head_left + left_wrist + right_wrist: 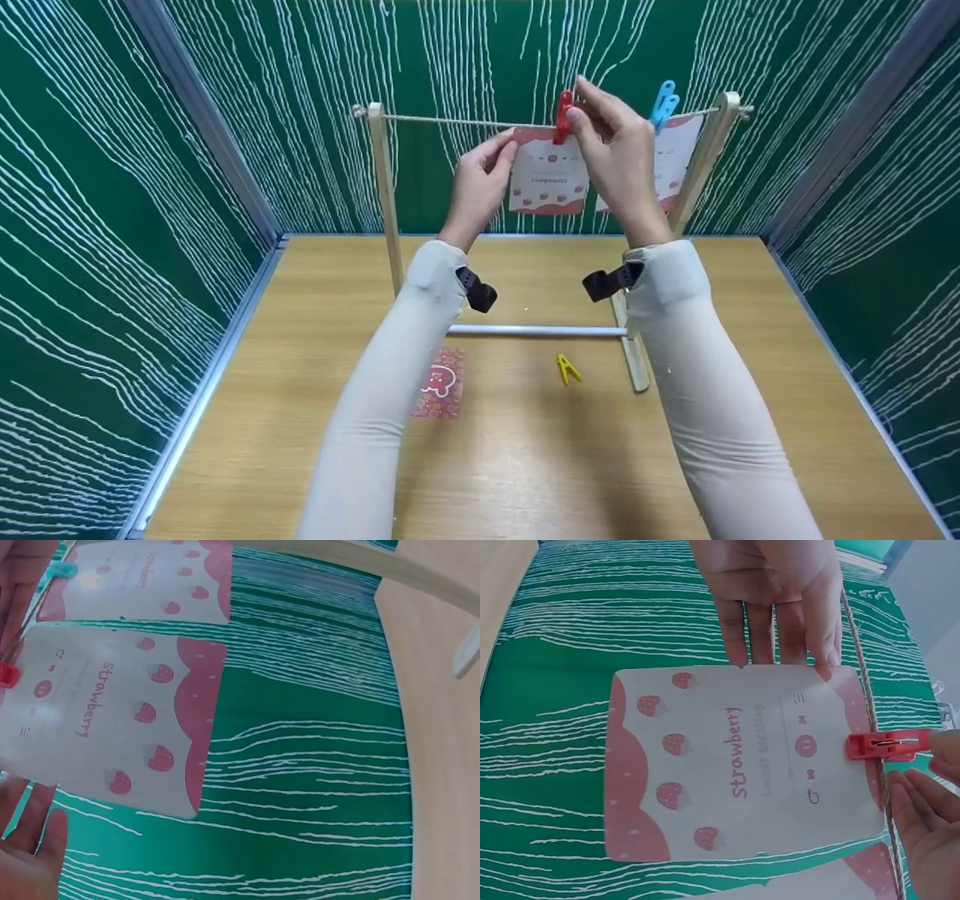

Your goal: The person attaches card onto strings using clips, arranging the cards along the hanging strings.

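Observation:
A white and pink strawberry card [548, 176] hangs at the rope [465, 121], upside down in the head view. At its upper left corner, my left hand [480, 180] pinches the card, thumb in front and fingers reaching behind. A red clothespin [889, 745] sits across the rope and the card's top edge. My right hand [619, 154] holds the clothespin by its handle end, thumb against it; the fingers' exact contact is partly hidden. To the right, a blue clothespin [664, 105] grips a second strawberry card [673, 154], partly covered by my right hand.
The rope runs between two wooden posts [386, 187], joined low down by a pale bar [536, 330]. On the wooden table [510, 465] lie a yellow clothespin [568, 369] and a pink bear card [442, 384], partly behind my left sleeve. Green walls [97, 225] enclose the table.

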A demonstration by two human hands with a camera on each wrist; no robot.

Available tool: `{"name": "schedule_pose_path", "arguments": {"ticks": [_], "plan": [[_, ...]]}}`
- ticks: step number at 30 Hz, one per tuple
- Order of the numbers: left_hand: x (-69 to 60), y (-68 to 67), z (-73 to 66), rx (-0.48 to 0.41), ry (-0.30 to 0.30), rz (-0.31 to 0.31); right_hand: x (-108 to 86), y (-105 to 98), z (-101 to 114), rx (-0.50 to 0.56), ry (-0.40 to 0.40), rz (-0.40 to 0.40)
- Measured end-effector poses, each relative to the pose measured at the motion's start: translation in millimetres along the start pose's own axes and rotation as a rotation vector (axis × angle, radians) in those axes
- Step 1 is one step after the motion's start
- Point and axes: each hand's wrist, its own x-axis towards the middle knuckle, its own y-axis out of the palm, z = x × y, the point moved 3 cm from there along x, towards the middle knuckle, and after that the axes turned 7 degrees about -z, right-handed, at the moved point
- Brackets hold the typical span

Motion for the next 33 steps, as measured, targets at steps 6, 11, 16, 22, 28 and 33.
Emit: {"name": "schedule_pose_path", "arguments": {"ticks": [6,11,16,22,28,33], "plan": [[-1.9,-6.1,6.3,-0.010,-0.013,0.037,-5.0,-1.0,-3.7,0.076,-0.083,-0.057],[-4.8,-14.1,15.2,0.007,-0.030,0.044,-12.1,-5.7,-8.3,0.122,-0.111,-0.086],[-8.0,-25.3,25.4,0.046,-0.030,0.056,-20.1,-13.5,-17.8,0.152,-0.042,-0.057],[-14.9,-39.8,42.9,0.090,-0.094,0.056,-33.2,-19.9,-37.0,0.183,0.059,0.002],[-22.3,-52.1,61.2,0.103,-0.147,0.063,-47.2,-22.8,-54.9,0.208,0.167,0.057],[-29.3,-60.1,73.1,0.111,-0.154,0.062,-59.8,-24.4,-64.0,0.264,0.252,0.090]]}}
